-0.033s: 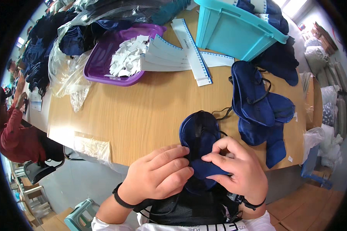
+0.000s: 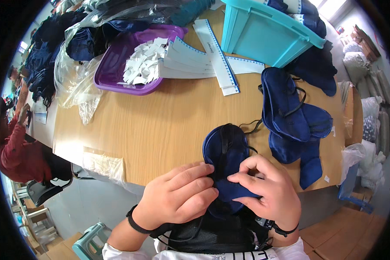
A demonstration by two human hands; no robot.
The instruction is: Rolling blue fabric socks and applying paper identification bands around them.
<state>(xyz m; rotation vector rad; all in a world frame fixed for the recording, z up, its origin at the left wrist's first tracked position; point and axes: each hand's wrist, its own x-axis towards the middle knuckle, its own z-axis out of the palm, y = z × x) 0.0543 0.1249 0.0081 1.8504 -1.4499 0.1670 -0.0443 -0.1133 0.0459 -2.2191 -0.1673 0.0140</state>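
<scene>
My left hand (image 2: 177, 197) and right hand (image 2: 266, 193) meet at the near edge of the bench (image 2: 160, 125), both closed on one navy sleep mask (image 2: 226, 149); left fingers curled over its near-left edge, right thumb and forefinger pinching the fabric just beside them; the two hands almost touch over the cloth; black band on each wrist.

The mask's long axis runs straight away from me, near end under my fingers and hanging off the bench edge toward my lap, far rounded end lying flat on the wood; a black elastic strap (image 2: 249, 126) loops out from its far right side; both hands equally near, right slightly further up the mask.

Right of it, apart from it, a pile of like navy masks (image 2: 290, 117) lies overlapped, straps tangled on top.

Further out: a stack of white card strips with blue edging (image 2: 216, 58) fanned across the middle; a purple tray (image 2: 117, 69) holding small white paper tags (image 2: 145, 65); a teal plastic bin (image 2: 264, 30) at far right with dark cloth in it; clear plastic bags (image 2: 73, 78) of navy goods along the far left.

Off the bench at left, another person in a red sleeve (image 2: 15, 147); a pale green stool (image 2: 89, 245) below.
</scene>
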